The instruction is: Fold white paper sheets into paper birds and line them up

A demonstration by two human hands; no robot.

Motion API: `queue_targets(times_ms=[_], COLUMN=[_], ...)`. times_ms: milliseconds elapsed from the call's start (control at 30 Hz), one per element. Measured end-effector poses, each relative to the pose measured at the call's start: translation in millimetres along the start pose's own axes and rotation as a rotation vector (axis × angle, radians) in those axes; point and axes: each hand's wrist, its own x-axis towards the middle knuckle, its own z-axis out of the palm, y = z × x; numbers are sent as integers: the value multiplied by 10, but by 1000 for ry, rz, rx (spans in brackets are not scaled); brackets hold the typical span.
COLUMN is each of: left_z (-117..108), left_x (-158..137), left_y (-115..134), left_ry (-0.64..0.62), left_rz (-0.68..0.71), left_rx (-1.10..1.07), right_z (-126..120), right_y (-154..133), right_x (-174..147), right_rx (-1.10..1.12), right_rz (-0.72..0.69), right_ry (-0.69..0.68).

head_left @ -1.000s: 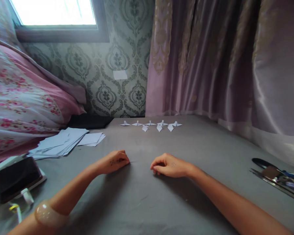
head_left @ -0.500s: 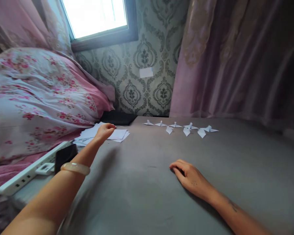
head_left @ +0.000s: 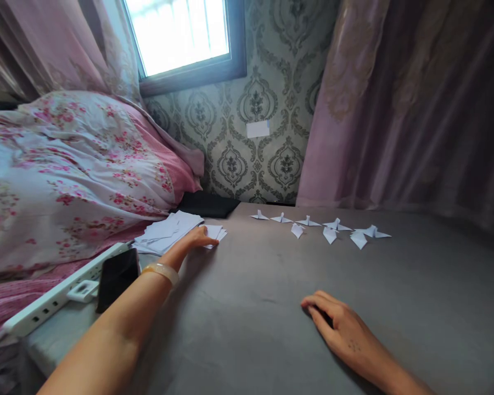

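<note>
Cranes (head_left: 307, 221) of folded white paper, eight by our count, sit right of the small paper stack (head_left: 216, 231), five in a back row and three in front. Our left hand (head_left: 195, 237), with one bangle (head_left: 167, 270) behind it, is over that stack, thumb and fingers parted; whether it grips a sheet, we cannot tell. Our right hand (head_left: 341, 332), nearer us and right of the stack, is half curled, a narrow gap showing between thumb and forefinger. Left of the stack we see one larger paper pile (head_left: 167, 230); nearer us, one smartphone (head_left: 117, 280) and one power strip (head_left: 61, 295).
</note>
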Motion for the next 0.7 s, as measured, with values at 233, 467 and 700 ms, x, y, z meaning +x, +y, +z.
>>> queue_targets(times_ms=[233,467,700], left_z=[-8,-57,-111], left_x=[15,-36,-71], left_y=[-28,-100,-115], left_ry=[-31,-36,-57], left_rz=[30,74,101], left_rx=[33,-12,-12], right_z=[26,21,30], right_y=[35,33,41], right_x=[8,-3,0], right_rx=[4,12,15], right_rz=[-4,-3,-6], right_ry=[1,7,-6])
